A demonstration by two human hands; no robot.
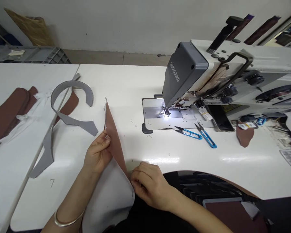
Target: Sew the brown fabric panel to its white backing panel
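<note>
A brown leather-like piece (115, 139) with a pale grey backing (111, 191) hangs in front of me, its lower part over the table's front edge. My left hand (98, 152) grips its upper part between thumb and fingers, and the narrow tip sticks up past them. Lower down at the right edge, my right hand (149, 184) pinches the same piece; its fingertips are partly hidden. Behind and to the right stands the sewing machine (185, 71), its lamp lighting the needle area, with no material under the presser foot.
Two blue thread snips, one nearer the machine (190, 133) and one beside it (207, 136), lie before the machine bed. Grey curved strips (63, 118) rest at the left, near stacked brown pieces (11, 111). A dark phone (221, 119) lies under the machine arm. Thread scraps dot the table.
</note>
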